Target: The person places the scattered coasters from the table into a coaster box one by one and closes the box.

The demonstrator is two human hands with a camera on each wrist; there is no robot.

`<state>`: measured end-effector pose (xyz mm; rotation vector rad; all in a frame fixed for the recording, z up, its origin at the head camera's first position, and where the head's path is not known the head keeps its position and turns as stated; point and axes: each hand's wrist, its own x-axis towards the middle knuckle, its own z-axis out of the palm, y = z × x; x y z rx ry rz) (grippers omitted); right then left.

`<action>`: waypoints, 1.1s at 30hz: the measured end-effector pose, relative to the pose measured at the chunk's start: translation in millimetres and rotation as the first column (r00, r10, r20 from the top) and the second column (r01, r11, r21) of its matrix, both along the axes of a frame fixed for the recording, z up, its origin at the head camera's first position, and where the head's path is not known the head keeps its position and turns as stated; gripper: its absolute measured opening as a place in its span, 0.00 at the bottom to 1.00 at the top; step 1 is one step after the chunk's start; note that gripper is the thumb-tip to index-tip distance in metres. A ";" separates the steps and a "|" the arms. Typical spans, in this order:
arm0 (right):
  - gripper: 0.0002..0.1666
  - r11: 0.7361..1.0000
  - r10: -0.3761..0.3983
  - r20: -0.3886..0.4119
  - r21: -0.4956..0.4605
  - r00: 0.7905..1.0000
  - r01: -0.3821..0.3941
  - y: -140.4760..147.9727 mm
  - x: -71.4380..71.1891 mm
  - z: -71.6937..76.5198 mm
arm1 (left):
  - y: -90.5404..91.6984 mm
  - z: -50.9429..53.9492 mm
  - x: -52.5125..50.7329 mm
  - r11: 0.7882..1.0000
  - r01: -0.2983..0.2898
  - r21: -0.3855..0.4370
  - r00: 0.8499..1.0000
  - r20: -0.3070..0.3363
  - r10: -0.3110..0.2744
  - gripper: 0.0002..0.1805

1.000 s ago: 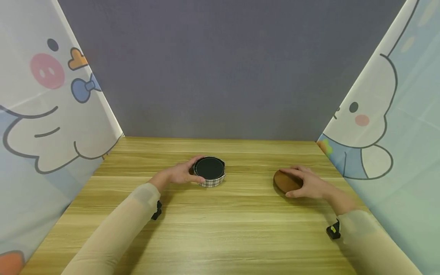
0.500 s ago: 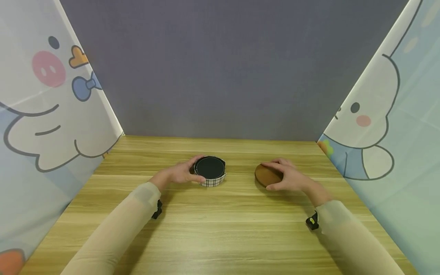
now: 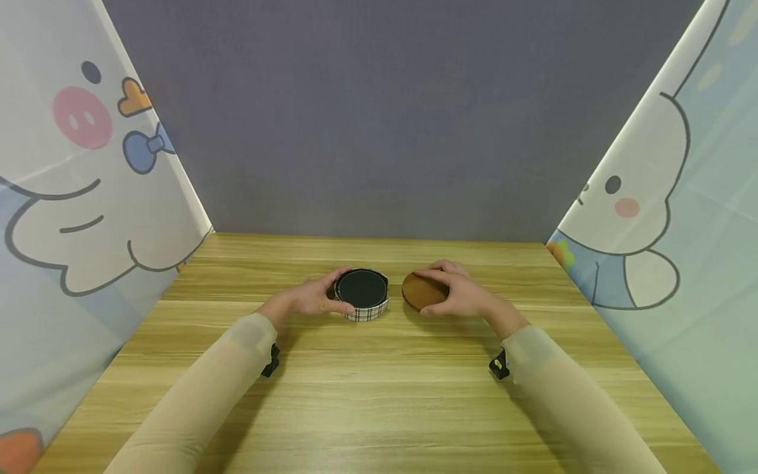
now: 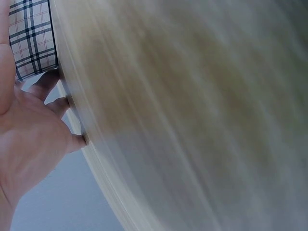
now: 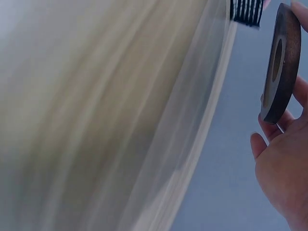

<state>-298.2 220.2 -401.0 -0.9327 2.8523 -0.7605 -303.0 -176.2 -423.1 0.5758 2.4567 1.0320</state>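
Note:
In the head view, my left hand (image 3: 312, 296) grips the near-left side of a low round holder (image 3: 366, 314), plaid on its side, standing on the table. Its top is a black round face with a pale stitched line near the rim. The plaid side also shows in the left wrist view beside my fingers. My right hand (image 3: 462, 293) holds a round brown disc (image 3: 419, 291), fingers behind and thumb in front. From the right wrist view, the disc (image 5: 287, 67) is raised off the table, with a paler underside and a round recess. A small gap separates disc and holder.
A wood-grain table (image 3: 379, 395) stretches under both hands. A dark grey panel (image 3: 379, 118) stands at its back edge. Cartoon-printed sheets flank it on the left (image 3: 71, 197) and right (image 3: 699, 276).
My right hand has carried the brown disc leftward, from the table's right part to just beside the plaid holder. The left hand and the holder have stayed in place.

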 end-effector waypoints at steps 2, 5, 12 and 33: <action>0.54 1.000 0.013 -0.001 -0.006 1.000 -0.013 -9.3 -2.8 0.7 | -0.1 -0.2 -0.4 1.000 0.003 0.001 1.000 -0.002 -0.003 0.65; 0.54 0.999 0.034 0.008 -0.017 0.999 -0.034 -22.2 -7.8 -0.4 | 0.2 -0.3 -0.5 1.000 0.004 -0.003 1.000 -0.006 -0.004 0.64; 0.54 0.997 0.073 0.046 -0.042 0.996 -0.071 -49.7 -15.0 -5.1 | 1.3 0.8 -0.3 0.999 0.001 -0.048 1.000 -0.012 -0.002 0.63; 0.49 0.991 0.128 0.076 0.020 0.989 -0.130 -114.3 -25.1 -4.9 | -0.1 4.2 2.2 1.000 0.020 -0.002 1.000 0.019 -0.020 0.62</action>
